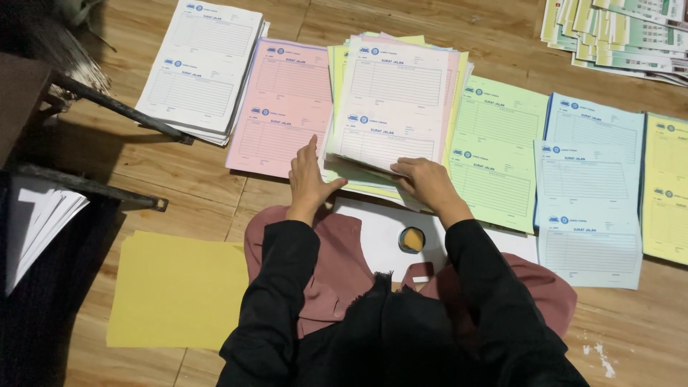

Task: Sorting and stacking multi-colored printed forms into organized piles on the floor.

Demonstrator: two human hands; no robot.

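- Nearest you, a small round tub (411, 239) with an orange-yellow filling sits on a white sheet (373, 236) between your forearms, closer to your right arm than your left.
- To the near left, a plain yellow sheet (175, 287) lies flat on the floor (208, 193), well apart from both hands.
- Your right hand (428, 183) grips the near edge of the mixed stack (394, 107), thumb on top and fingers curled under, so that edge is lifted off the sheets below.
- Your left hand (307, 179) is released and flat, fingers pointing away from you, pressing just beside the stack's near left corner, where the pink pile (276, 115) meets it.
- The stack lies straight ahead of both hands, its long axis running away from you and slightly tilted; the right hand holds it, the left only steadies beside it.
- Right of the stack lie a green pile (498, 150), then a blue pile (591, 186), then a yellow pile (666, 186), each overlapping or just beside the next.
- Far left, a white pile (201, 68) lies partly under a dark metal bar (122, 111).
- Far right, more fanned forms (616, 32) lie at the top corner.
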